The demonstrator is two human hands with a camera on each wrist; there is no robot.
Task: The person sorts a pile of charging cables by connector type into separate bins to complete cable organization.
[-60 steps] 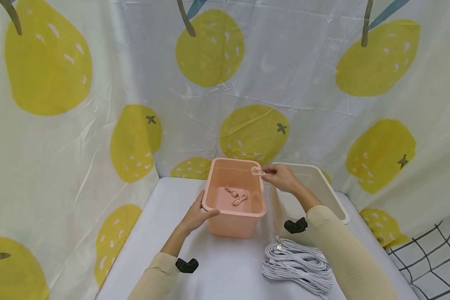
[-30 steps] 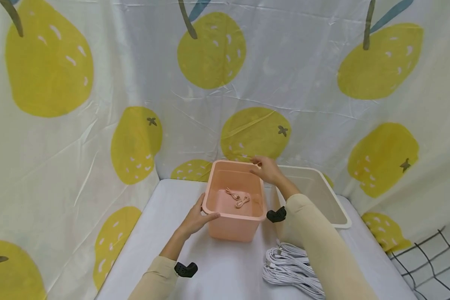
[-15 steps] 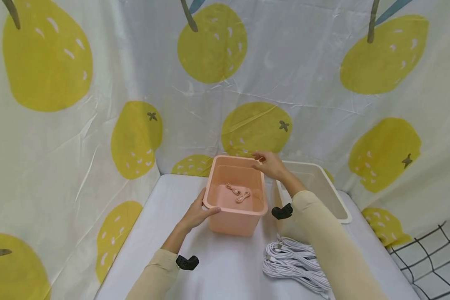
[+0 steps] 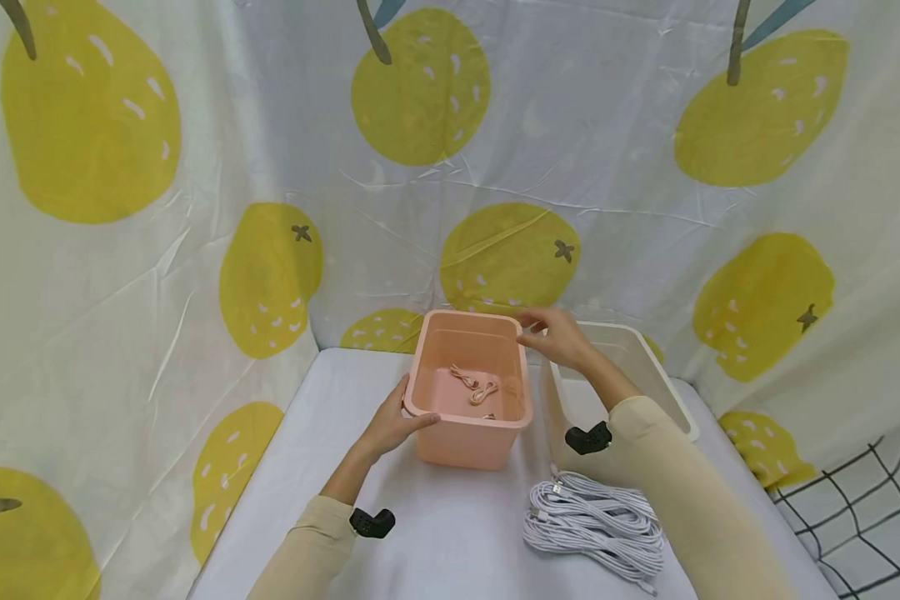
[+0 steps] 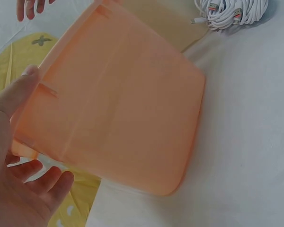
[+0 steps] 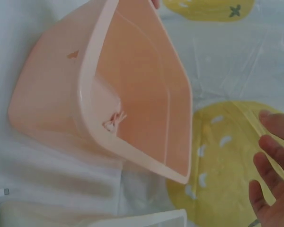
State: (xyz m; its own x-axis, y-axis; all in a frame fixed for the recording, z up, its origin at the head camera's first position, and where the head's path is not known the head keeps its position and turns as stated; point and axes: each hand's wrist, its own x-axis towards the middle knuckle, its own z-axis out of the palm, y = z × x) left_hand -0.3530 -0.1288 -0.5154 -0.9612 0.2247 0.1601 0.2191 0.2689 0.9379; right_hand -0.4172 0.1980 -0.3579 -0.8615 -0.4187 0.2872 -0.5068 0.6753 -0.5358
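Note:
A pink plastic bin (image 4: 471, 446) stands at the middle of the table. My left hand (image 4: 387, 423) grips its near left rim, thumb over the edge, fingers along the outside, as the left wrist view shows too. Small bundled cables (image 4: 484, 393) lie on its floor, and a bit of another shows just over the near rim. My right hand (image 4: 558, 337) is beside the bin's far right corner, over the cream bin (image 4: 686, 412). In the right wrist view the fingers (image 6: 270, 172) are spread loosely, with nothing between them.
A pile of looped white cables (image 4: 594, 521) with plugs lies on the white tabletop (image 4: 450, 542) in front of the cream bin. A fruit-print curtain (image 4: 607, 133) hangs behind and to the left. Black wire mesh (image 4: 862, 517) stands at the lower right.
Two seconds ago my right hand held a bundled white cable over the pink bin; the hand let it go and has drawn back right. Another cable end now shows inside. My left hand stays put.

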